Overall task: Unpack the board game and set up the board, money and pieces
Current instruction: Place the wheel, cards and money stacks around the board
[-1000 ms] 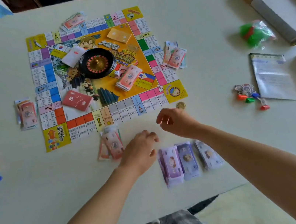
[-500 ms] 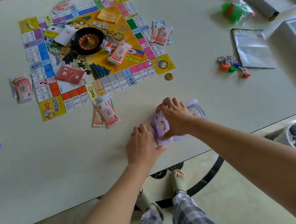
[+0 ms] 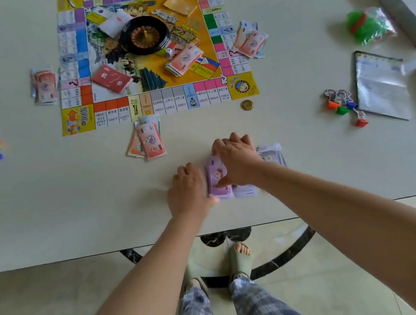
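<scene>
So, step in hand: by the look of it, squaring up the thick stack of purple paper banknotes [image 3: 217,180] on the pale desk [image 3: 46,210], close to its near edge.
Right hand [image 3: 236,159]: draped over the stack, fingers hooked past the far end, thumb at the near end, gripping it lengthways.
Left hand [image 3: 187,190]: down on the desk, butted against the stack's left long edge, thumb by the near corner. Fingers relaxed, holding nothing.
Neighbours: paler lilac banknote stacks [image 3: 270,154] just to the right, partly under the right wrist. Cannot tell if they touch the purple one.
Board: square, colourful printed game board [image 3: 78,120] lies unfolded farther out, with a black roulette wheel [image 3: 144,35] in the middle and a fan of pink banknotes [image 3: 148,141] at its near side.
Doing it well: use the left hand as a fixed fence and let the right nudge the notes against it. Keep pressure light and downward so the thin paper slides without buckling.
Watch for: the right wrist dragging the lilac stacks askew, and the stack creeping toward the desk edge.
</scene>
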